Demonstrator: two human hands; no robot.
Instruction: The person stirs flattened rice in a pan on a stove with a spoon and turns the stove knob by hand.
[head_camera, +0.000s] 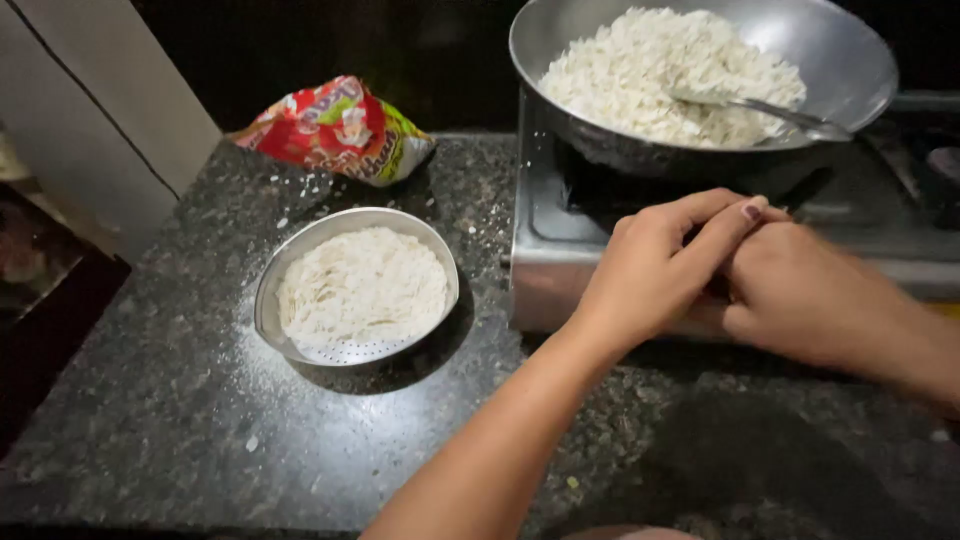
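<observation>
Now the left hand (650, 275) lies curled over the right hand (800, 295), both pressed at the steel stove's (545, 270) front edge, gripping nothing I can see. Above sits the wok (840, 50) of flattened rice (spoon (770, 108) resting inside); a perforated bowl (275, 290) stands left.

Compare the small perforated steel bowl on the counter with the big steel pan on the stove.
The small perforated steel bowl sits on the black granite counter; the big steel pan sits on the steel stove. The bowl is smaller and tilted. Only the pan holds a metal spoon. Both hold white flakes.
</observation>
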